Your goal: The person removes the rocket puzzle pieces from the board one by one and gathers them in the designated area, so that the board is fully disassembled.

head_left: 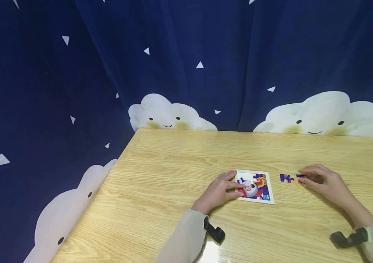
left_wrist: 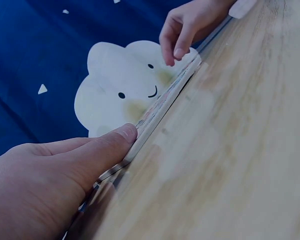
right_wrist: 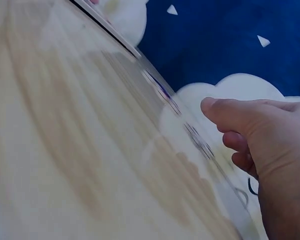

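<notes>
A picture puzzle in a white tray point(head_left: 271, 190) lies on the table; a grey and red cartoon figure point(head_left: 251, 190) and purple parts show in it, with a white gap near the top. My left hand point(head_left: 217, 190) rests over the tray's left side, fingers extended onto the picture; in the left wrist view the thumb point(left_wrist: 121, 139) touches the tray's edge. To the right lie two loose puzzle pieces, a purple one point(head_left: 285, 178) and a purple and red one point(head_left: 300, 179). My right hand point(head_left: 328, 182) hovers by the second piece, thumb and forefinger apart, holding nothing visible.
The wooden table point(head_left: 160, 175) runs back to a dark blue curtain point(head_left: 173, 54) printed with white clouds and triangles. A black strap with a camera sits on each wrist, close above the tabletop.
</notes>
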`<control>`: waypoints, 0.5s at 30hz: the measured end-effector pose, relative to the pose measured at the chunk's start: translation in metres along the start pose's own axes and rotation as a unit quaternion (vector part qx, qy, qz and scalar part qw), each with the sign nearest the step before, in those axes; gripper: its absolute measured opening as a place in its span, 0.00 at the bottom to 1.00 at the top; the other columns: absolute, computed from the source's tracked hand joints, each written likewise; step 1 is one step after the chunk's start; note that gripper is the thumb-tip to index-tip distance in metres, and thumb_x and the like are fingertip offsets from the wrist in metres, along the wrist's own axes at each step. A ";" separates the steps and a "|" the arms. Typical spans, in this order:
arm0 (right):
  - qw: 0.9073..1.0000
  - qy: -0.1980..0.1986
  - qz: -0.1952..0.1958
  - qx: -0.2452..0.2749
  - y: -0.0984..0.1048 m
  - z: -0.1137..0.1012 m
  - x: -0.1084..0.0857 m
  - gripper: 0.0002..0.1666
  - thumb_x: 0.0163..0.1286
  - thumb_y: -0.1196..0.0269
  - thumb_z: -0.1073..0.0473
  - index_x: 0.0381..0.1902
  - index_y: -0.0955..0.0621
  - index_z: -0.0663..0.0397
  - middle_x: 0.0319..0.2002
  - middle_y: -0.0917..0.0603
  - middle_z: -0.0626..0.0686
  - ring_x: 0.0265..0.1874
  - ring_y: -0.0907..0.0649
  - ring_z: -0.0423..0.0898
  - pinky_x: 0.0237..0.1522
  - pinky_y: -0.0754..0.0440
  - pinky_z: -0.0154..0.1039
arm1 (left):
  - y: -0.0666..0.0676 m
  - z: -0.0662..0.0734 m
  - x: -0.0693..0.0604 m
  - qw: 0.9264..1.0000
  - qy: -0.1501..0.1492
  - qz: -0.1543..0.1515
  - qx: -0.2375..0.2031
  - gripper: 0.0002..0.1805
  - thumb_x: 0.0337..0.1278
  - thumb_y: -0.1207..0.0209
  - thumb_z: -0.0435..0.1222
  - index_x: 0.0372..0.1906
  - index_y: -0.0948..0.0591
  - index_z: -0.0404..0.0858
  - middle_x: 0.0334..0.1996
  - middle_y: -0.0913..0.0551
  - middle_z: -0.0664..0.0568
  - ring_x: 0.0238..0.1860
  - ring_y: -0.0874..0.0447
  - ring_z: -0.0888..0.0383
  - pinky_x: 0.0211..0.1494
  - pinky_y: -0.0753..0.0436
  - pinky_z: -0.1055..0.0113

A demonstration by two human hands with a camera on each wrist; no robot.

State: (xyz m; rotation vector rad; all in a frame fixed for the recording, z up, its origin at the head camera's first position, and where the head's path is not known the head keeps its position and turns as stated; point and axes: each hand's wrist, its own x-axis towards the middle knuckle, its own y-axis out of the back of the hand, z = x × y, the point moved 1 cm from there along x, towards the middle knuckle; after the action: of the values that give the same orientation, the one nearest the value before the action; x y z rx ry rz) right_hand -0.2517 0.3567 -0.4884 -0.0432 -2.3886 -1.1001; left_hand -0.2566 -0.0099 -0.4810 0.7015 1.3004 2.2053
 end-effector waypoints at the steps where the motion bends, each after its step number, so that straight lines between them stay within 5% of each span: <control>1: 1.000 0.009 0.002 -0.001 -0.003 -0.003 0.001 0.18 0.56 0.28 0.67 0.46 0.15 0.55 0.44 0.26 0.21 0.37 0.25 0.17 0.37 0.27 0.11 | 0.000 0.000 0.000 1.000 0.000 0.001 -0.001 0.20 0.62 0.40 0.53 0.57 0.18 0.57 0.74 0.36 0.48 0.77 0.42 0.55 0.81 0.43 0.59; 15: 0.999 0.031 -0.034 0.006 -0.041 -0.039 0.018 0.17 0.57 0.27 0.62 0.46 0.16 0.52 0.41 0.18 0.48 0.34 0.25 0.30 0.32 0.27 0.21 | -0.002 -0.001 0.000 1.000 -0.007 0.004 0.001 0.20 0.62 0.40 0.53 0.58 0.18 0.57 0.74 0.36 0.47 0.77 0.42 0.54 0.81 0.43 0.59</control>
State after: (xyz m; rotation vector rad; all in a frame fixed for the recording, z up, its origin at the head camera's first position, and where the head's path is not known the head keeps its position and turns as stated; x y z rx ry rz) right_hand -0.2607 0.2980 -0.4878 0.0755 -2.3560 -1.1018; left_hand -0.2573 -0.0098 -0.4829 0.7232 1.2958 2.2013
